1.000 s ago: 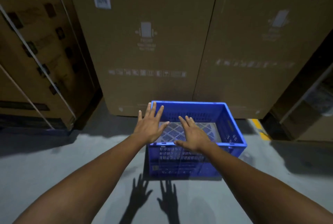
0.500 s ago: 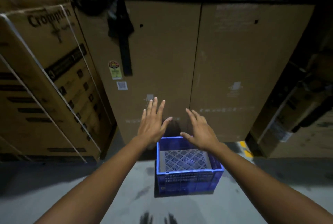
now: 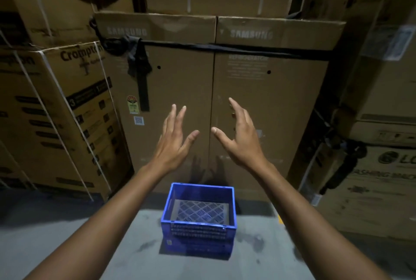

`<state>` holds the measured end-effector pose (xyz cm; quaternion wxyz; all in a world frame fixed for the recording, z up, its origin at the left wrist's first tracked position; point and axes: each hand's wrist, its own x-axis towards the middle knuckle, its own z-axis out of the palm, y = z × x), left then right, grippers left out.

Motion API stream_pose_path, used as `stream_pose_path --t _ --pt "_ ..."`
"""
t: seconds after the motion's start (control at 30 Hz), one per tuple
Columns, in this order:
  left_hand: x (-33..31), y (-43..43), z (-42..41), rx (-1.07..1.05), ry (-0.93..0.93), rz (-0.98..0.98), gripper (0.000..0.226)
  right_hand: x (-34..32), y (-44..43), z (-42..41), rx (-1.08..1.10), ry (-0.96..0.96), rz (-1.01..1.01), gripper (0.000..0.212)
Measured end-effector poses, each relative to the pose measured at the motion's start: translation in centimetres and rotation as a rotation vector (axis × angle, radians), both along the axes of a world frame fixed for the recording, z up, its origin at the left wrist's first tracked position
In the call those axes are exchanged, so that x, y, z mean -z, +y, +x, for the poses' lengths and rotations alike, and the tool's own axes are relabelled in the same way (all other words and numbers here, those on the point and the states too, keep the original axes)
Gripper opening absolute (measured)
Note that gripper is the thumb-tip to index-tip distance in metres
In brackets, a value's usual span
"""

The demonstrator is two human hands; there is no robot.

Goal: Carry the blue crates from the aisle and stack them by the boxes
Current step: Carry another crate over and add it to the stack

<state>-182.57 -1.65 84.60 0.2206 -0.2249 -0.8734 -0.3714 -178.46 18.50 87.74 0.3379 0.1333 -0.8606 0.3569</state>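
A blue plastic crate (image 3: 198, 232) with a grey lattice floor stands on the concrete, right against two tall brown Samsung boxes (image 3: 180, 90). It looks like more than one crate nested together, judging by the doubled lower edge. My left hand (image 3: 174, 142) and my right hand (image 3: 239, 142) hover well above the crate, in front of the boxes, fingers spread and holding nothing. Both forearms reach in from the bottom corners.
A strapped Crompton box (image 3: 56, 117) stands at the left and LG cartons (image 3: 378, 185) at the right. A black strap (image 3: 236, 49) binds the Samsung boxes, with more cartons stacked above. Grey floor (image 3: 126, 246) lies around the crate.
My hands lifted off the crate and rose. The view tilted up and pulled back, so the crate now sits lower and smaller, resting on the floor by the boxes.
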Motion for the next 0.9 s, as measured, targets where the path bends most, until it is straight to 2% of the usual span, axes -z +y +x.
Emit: stream_pose_path --t 0.1,0.37,0.6,0.77,0.9 --pt "-2.5 1.4 4.0 -0.021 0.079 0.037 0.078 -2.1 0.8 3.8 -0.079 0.037 -0.053 0.078" --pt "-4.8 -0.5 17.6 -0.198 0.095 -0.029 0.075 -3.9 -1.4 13.8 -0.267 0.058 -0.135 0.066" --pt "-3.0 -4.7 34.8 -0.408 0.065 0.007 0.070 -2.3 -6.1 26.9 -0.477 0.019 -0.132 0.060" --pt "-0.4 -4.6 47.1 -0.547 -0.013 -0.012 0.067 0.2 -8.3 37.7 -0.649 -0.058 -0.076 0.060" --pt "-0.8 -4.6 55.3 -0.665 -0.031 -0.028 0.067 -0.5 -8.7 44.1 -0.753 -0.093 -0.067 0.060"
